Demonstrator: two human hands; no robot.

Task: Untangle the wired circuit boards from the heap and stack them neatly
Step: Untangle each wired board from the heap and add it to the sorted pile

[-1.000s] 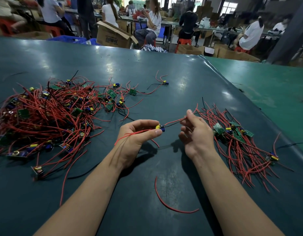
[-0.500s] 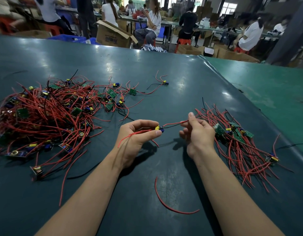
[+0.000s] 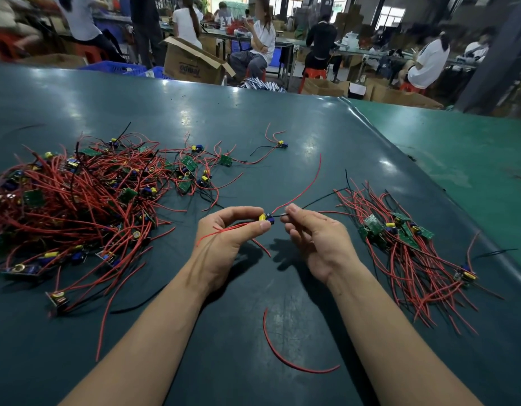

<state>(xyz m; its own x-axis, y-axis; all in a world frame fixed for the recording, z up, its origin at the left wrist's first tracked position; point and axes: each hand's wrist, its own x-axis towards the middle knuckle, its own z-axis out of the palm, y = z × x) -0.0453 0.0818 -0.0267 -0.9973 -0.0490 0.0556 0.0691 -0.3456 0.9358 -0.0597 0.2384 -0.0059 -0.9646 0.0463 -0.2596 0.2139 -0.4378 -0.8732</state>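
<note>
1. Head view, left hand [image 3: 224,238]: fingers curled, thumb and forefinger pinching a small circuit board [image 3: 267,218] with a yellow and a blue part, held just above the middle of the dark green table [image 3: 282,136]. Red wires from the board run back across this palm.
2. Head view, right hand [image 3: 318,238]: thumb and forefinger tips pressed together on a thin black wire [image 3: 320,199] that leaves the board's right side. The other fingers are loosely curled. The two hands are close but not touching.
3. One red wire [image 3: 307,186] rises from the board toward the far edge, curving up and right.
4. Tangled heap [image 3: 77,200] of red-wired boards lies toward the left edge.
5. Sorted stack [image 3: 405,238] of boards, wires fanned out, lies toward the right edge, near the right hand.
6. A loose red wire piece [image 3: 285,357] lies on the table between the forearms, near the front edge.
</note>
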